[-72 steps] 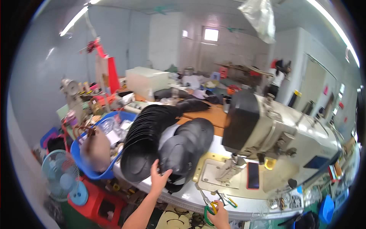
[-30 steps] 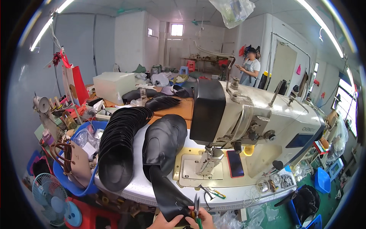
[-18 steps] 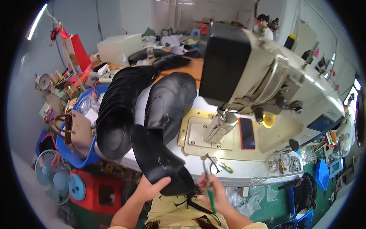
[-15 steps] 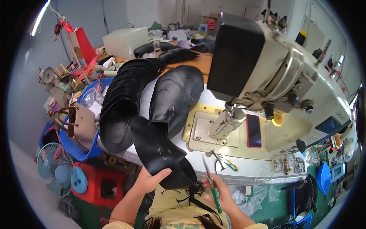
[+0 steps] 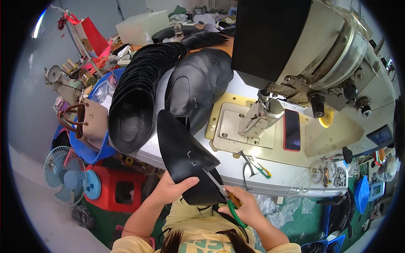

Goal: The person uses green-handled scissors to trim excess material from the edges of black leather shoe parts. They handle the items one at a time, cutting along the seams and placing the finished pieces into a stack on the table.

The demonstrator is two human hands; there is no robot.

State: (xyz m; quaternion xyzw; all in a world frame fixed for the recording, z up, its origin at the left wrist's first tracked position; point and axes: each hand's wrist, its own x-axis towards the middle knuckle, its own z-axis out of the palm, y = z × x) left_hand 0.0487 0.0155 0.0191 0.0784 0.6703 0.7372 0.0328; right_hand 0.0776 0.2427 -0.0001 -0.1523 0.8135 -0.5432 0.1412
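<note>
My left hand [image 5: 179,188] grips the lower left side of a curved black leather-like piece [image 5: 179,158], thumb on top and the fingers hidden beneath. White corner marks show on its surface. In my right hand [image 5: 244,205] is a pair of scissors [image 5: 233,210] with a green handle. Their blades point up and left and lie at the piece's right edge, by its folded opening. Whether they are cutting into the material I cannot tell. Behind the piece are a long nested row of similar black pieces [image 5: 134,90] and a second black pile [image 5: 198,82].
A sewing machine [image 5: 310,50] stands at the right, with a phone [image 5: 291,130] on its bed. Small thread snips [image 5: 258,166] lie near the table's front edge. At the left are a blue tub [image 5: 90,154], a beige handbag [image 5: 95,120], a fan [image 5: 67,179] and a red stool [image 5: 107,189].
The scissors have moved left from beside the black piece onto its right edge. My left hand keeps its hold, and the piece has turned slightly. The view has shifted with my head.
</note>
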